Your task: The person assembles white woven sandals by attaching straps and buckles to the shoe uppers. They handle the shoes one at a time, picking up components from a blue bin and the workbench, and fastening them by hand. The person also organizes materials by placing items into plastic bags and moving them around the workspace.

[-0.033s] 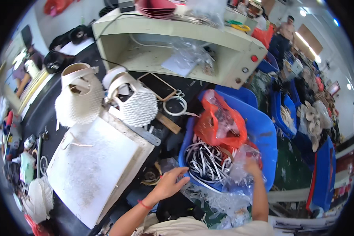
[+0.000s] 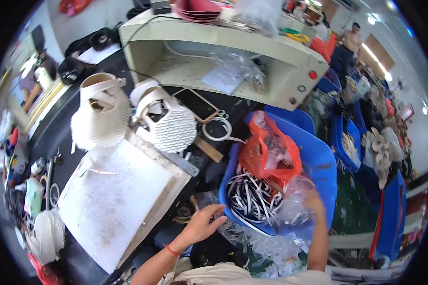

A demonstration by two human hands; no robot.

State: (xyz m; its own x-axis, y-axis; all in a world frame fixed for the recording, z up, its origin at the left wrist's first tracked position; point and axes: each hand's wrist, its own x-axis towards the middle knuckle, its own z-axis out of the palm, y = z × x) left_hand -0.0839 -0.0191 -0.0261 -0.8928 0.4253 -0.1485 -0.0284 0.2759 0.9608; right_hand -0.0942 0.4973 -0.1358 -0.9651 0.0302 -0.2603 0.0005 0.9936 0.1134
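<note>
My left hand (image 2: 203,224), a red string round its wrist, is empty, with fingers apart beside the near left rim of a blue plastic bin (image 2: 324,183). Inside the bin, my right hand (image 2: 314,202) reaches to a clear plastic bag (image 2: 295,202); its fingertips are blurred and partly hidden. Left of that bag lies a tangle of black and white straps (image 2: 249,197). A red plastic bag (image 2: 257,154) with clear wrapping in it sits higher up in the bin.
Two white woven shoe uppers (image 2: 100,118) stand on the black table behind a white board (image 2: 114,204). Close by are a phone (image 2: 196,104), a roll of white tape (image 2: 217,129) and a wooden stick (image 2: 208,150). A cream machine housing (image 2: 290,76) stands behind. Another person (image 2: 349,45) is far right.
The view has shifted slightly, so the bin and table things sit a little further right. My right hand has moved slightly within the bin at the clear bag; my left hand stays open.
</note>
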